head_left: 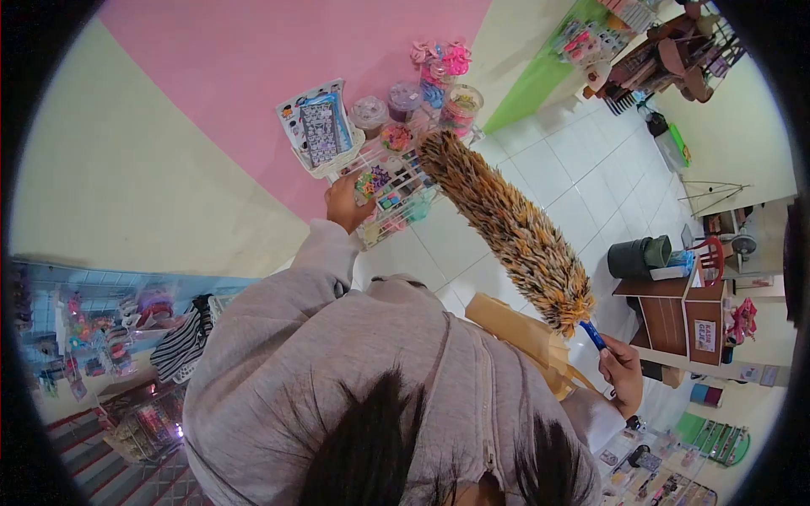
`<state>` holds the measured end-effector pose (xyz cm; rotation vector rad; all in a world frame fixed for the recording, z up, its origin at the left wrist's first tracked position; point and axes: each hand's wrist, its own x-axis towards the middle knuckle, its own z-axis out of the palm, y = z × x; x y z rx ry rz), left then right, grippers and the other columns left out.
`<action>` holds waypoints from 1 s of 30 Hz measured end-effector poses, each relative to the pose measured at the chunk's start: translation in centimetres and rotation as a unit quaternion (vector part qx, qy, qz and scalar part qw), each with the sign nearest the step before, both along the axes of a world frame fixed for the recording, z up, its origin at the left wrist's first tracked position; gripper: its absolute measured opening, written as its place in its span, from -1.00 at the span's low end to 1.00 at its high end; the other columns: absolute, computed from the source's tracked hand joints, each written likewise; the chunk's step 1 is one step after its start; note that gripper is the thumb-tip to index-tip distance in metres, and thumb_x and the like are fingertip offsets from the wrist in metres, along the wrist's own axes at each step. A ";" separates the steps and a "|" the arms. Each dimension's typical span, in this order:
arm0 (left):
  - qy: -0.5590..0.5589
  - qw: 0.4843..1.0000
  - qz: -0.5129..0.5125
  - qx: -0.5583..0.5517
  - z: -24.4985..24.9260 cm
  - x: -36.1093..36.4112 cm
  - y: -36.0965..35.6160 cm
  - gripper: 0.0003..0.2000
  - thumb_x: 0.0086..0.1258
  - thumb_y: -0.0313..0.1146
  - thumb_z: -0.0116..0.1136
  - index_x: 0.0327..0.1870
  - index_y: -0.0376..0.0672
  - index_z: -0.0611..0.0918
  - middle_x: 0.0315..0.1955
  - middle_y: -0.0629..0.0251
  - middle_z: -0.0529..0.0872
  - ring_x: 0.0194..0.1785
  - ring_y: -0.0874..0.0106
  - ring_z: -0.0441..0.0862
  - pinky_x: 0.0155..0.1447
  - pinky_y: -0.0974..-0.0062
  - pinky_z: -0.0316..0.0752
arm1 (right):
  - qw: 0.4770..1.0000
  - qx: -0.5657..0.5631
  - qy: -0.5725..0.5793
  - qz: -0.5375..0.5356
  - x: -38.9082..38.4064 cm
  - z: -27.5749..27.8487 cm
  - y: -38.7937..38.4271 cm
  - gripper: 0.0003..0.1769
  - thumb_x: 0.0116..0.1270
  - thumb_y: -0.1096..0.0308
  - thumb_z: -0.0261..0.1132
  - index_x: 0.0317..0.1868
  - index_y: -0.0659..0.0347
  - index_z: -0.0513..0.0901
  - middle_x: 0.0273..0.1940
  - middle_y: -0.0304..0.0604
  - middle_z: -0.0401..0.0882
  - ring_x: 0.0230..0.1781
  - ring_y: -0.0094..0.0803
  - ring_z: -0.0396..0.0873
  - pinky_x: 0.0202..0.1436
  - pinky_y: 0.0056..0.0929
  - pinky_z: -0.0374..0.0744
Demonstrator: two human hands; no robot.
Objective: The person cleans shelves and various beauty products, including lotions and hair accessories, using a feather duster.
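Note:
My right hand (623, 371) is closed round the blue handle of a feather duster (510, 228), whose brown, orange and grey fluffy head slants up and left. The duster's tip is beside the small white wire rack (395, 221). At the rack's left side, my left hand (344, 205) has its fingers and thumb curled round a clear container of small colourful pieces (369, 183); part of the grip is hidden. On top of the rack are lidded clear tubs (369, 114), a tub of colourful pieces (396, 137) and a white basket with a patterned packet (321, 133).
A pink and cream wall (278, 51) stands behind the rack. White floor tiles (574, 169) stretch to the right, towards a brown counter (675, 316) and a dark bin (629, 260). Hanging goods (101, 329) fill a blue wall grid at left. A tan bag (523, 337) hangs against my body.

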<state>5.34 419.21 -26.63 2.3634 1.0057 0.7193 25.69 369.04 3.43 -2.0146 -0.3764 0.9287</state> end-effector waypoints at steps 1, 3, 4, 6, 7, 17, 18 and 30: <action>0.007 1.000 0.011 0.010 -0.3 0.3 0.0 -0.31 0.00 -0.18 0.36 0.23 -0.14 0.41 0.11 0.12 0.48 0.24 0.15 0.35 0.25 0.09 0.20 | 1.000 0.003 0.000 -0.007 -0.1 -0.1 -0.4 -0.63 0.31 0.40 0.25 0.10 0.35 0.57 -0.62 -0.45 0.34 -0.68 -0.74 0.17 -0.64 -0.68 0.10; -0.006 1.000 0.013 0.020 -0.6 0.7 0.4 -0.30 0.01 -0.19 0.37 0.24 -0.15 0.41 0.13 0.10 0.45 0.23 0.14 0.37 0.23 0.12 0.23 | 1.000 0.005 -0.005 -0.018 -0.2 -0.2 -0.7 -0.64 0.31 0.41 0.25 0.10 0.34 0.58 -0.62 -0.45 0.34 -0.68 -0.74 0.17 -0.64 -0.68 0.10; -0.013 0.999 0.014 0.025 -0.7 0.9 0.5 -0.30 0.01 -0.20 0.37 0.25 -0.16 0.40 0.14 0.09 0.43 0.22 0.14 0.37 0.22 0.14 0.24 | 1.000 0.004 -0.009 -0.021 -0.3 -0.2 -0.8 -0.65 0.32 0.42 0.25 0.09 0.34 0.58 -0.62 -0.45 0.34 -0.68 -0.74 0.17 -0.64 -0.68 0.10; 0.005 1.000 0.013 0.006 -1.0 1.1 0.7 -0.28 0.02 -0.18 0.36 0.27 -0.16 0.39 0.18 0.12 0.39 0.27 0.15 0.31 0.24 0.10 0.19 | 1.000 -0.003 -0.017 -0.025 -0.5 -0.1 -1.2 -0.66 0.32 0.42 0.24 0.10 0.32 0.58 -0.63 -0.44 0.34 -0.69 -0.74 0.17 -0.65 -0.69 0.10; 0.014 1.000 0.012 -0.003 -1.1 1.2 0.7 -0.27 0.02 -0.17 0.36 0.28 -0.16 0.38 0.20 0.13 0.37 0.29 0.16 0.28 0.25 0.09 0.17 | 0.999 -0.009 -0.020 -0.026 -0.6 -0.2 -1.4 -0.66 0.33 0.41 0.23 0.10 0.31 0.58 -0.65 -0.44 0.33 -0.70 -0.73 0.16 -0.66 -0.69 0.11; -0.026 0.996 0.008 0.086 -2.5 1.8 2.0 -0.50 0.08 -0.31 0.26 0.13 -0.11 0.55 0.17 0.13 0.43 0.26 0.13 0.33 0.23 0.09 0.23 | 0.997 -0.018 -0.019 -0.069 -1.3 -1.4 -1.7 -0.66 0.35 0.38 0.23 0.11 0.26 0.58 -0.67 -0.46 0.32 -0.74 -0.74 0.15 -0.71 -0.71 0.06; -0.019 0.993 0.011 0.112 -1.6 1.8 1.6 -0.55 0.06 -0.34 0.27 0.06 -0.10 0.60 0.14 0.14 0.45 0.24 0.15 0.36 0.23 0.10 0.25 | 0.997 -0.018 -0.014 -0.070 -1.4 -1.5 -1.7 -0.66 0.35 0.38 0.23 0.11 0.26 0.58 -0.67 -0.46 0.31 -0.74 -0.74 0.15 -0.71 -0.72 0.05; -0.004 0.986 0.041 0.160 -1.5 1.9 1.5 -0.85 0.03 -0.33 0.30 -0.35 0.01 0.67 -0.21 0.41 0.54 -0.02 0.33 0.45 0.03 0.15 0.23 | 0.996 -0.017 0.004 -0.082 -1.9 -1.4 -0.3 -0.66 0.33 0.39 0.25 0.09 0.34 0.58 -0.65 -0.45 0.34 -0.72 -0.74 0.15 -0.69 -0.69 0.07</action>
